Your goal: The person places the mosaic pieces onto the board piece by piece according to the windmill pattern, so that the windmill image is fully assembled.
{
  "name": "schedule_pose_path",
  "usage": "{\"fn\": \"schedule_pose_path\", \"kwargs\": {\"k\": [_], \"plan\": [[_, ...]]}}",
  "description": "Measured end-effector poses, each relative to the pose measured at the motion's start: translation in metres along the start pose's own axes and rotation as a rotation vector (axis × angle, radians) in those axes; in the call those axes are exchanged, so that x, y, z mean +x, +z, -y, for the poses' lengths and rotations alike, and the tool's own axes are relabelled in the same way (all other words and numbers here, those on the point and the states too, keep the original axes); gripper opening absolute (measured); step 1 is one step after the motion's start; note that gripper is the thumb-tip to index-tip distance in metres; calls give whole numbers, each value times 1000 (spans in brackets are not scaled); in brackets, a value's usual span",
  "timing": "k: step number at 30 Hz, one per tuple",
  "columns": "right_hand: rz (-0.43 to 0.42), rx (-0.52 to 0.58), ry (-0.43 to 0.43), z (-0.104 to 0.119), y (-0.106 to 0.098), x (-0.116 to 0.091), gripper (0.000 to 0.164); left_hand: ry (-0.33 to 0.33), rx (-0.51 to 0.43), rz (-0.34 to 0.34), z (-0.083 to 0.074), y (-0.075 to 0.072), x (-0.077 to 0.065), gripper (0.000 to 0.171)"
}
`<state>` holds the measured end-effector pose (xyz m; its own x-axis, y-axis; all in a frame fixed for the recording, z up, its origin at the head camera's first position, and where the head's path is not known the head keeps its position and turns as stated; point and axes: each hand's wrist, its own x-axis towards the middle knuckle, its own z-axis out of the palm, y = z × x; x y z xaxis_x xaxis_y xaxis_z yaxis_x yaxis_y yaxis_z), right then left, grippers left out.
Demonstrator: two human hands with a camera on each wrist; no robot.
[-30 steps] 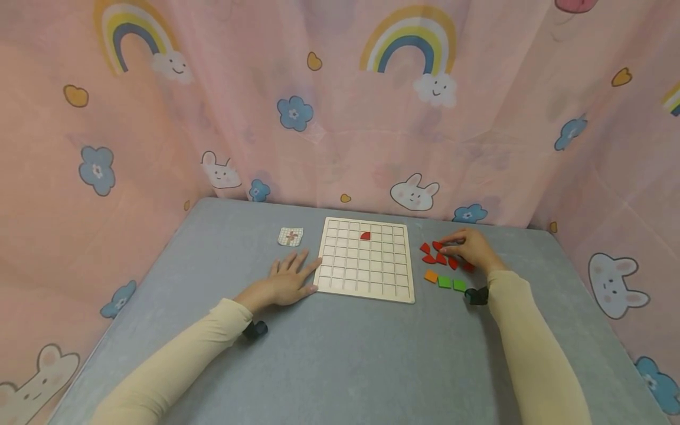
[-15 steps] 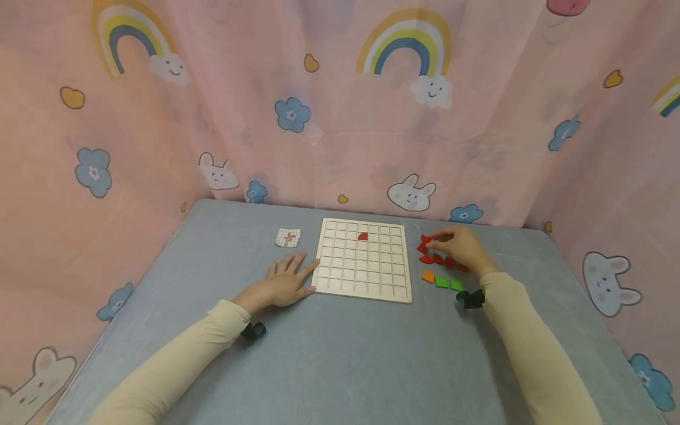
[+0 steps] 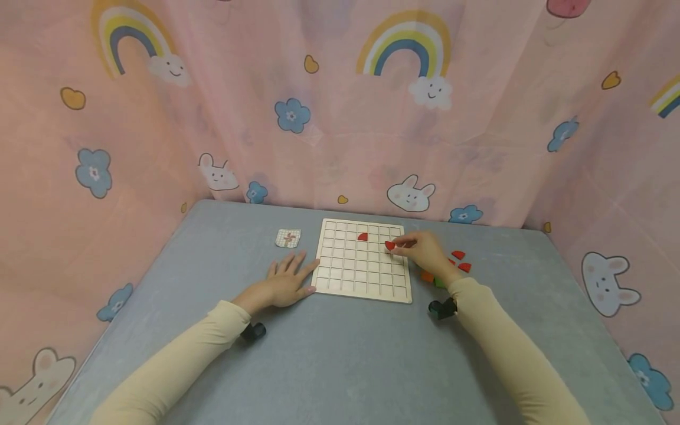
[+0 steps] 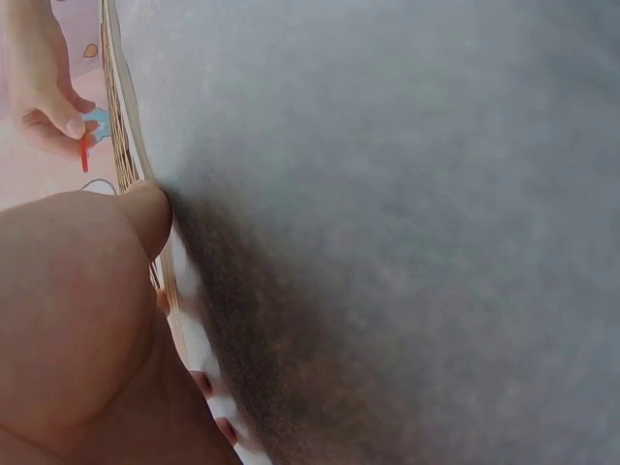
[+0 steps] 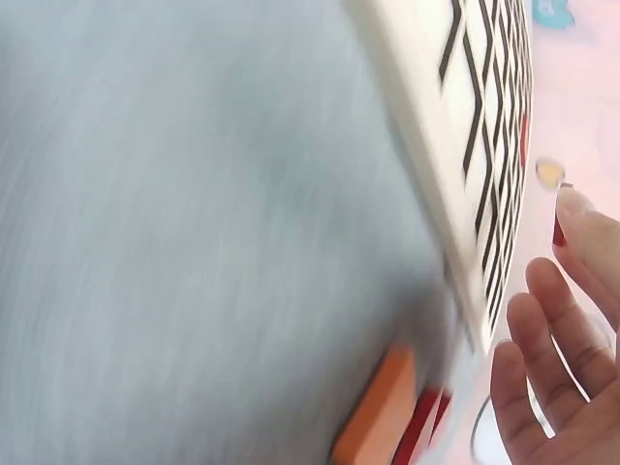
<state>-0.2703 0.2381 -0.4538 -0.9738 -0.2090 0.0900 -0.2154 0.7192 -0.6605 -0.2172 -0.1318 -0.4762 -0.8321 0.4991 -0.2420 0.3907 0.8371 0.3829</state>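
Note:
A pale wooden grid board (image 3: pixel 356 275) lies on the grey table, with one red quarter-round piece (image 3: pixel 363 236) set in a cell near its far edge. My right hand (image 3: pixel 425 252) pinches another red quarter-round piece (image 3: pixel 390 245) between thumb and forefinger, held above the board's right part. In the right wrist view that piece (image 5: pixel 559 231) shows at the thumb tip, the other fingers loosely bent. Fingers spread, my left hand (image 3: pixel 287 285) rests on the table, its thumb and forefinger touching the board's left edge.
Right of the board lie more red pieces (image 3: pixel 464 267), an orange piece (image 3: pixel 427 276) and a green piece (image 3: pixel 439 283), partly hidden by the right hand. A small card (image 3: pixel 288 238) with a pinwheel picture lies left of the board. A patterned pink curtain (image 3: pixel 340 141) surrounds the table.
My right hand has picked a red piece from the group at the right and carried it left over the board. The left hand stays in place.

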Motion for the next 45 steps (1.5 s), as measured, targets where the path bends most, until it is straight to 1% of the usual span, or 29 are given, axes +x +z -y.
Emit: {"fn": "schedule_pose_path", "kwargs": {"k": [7,11,14,18,22,28,33,39,45], "plan": [[5,28,-31,20,20,10,28,2,-8,3,1,1,2,70],[8,36,-71,25,29,16,27,-2,-2,12,1,0,1,70],[19,43,-84,27,34,19,28,-8,0,19,-2,-2,0,70],[36,49,-79,29,37,21,29,-10,12,28,-6,-5,-4,69],[29,49,-75,30,39,23,28,-8,22,29,-8,-8,-5,68],[28,23,-70,30,42,26,27,-17,15,32,-3,-3,-1,70],[33,7,-57,30,47,30,28,-2,13,12,1,0,1,70],[33,10,-51,31,49,31,28,-4,8,23,-5,-5,-3,69],[28,20,-37,31,50,30,29,-12,34,34,-7,-8,-5,69]]}}
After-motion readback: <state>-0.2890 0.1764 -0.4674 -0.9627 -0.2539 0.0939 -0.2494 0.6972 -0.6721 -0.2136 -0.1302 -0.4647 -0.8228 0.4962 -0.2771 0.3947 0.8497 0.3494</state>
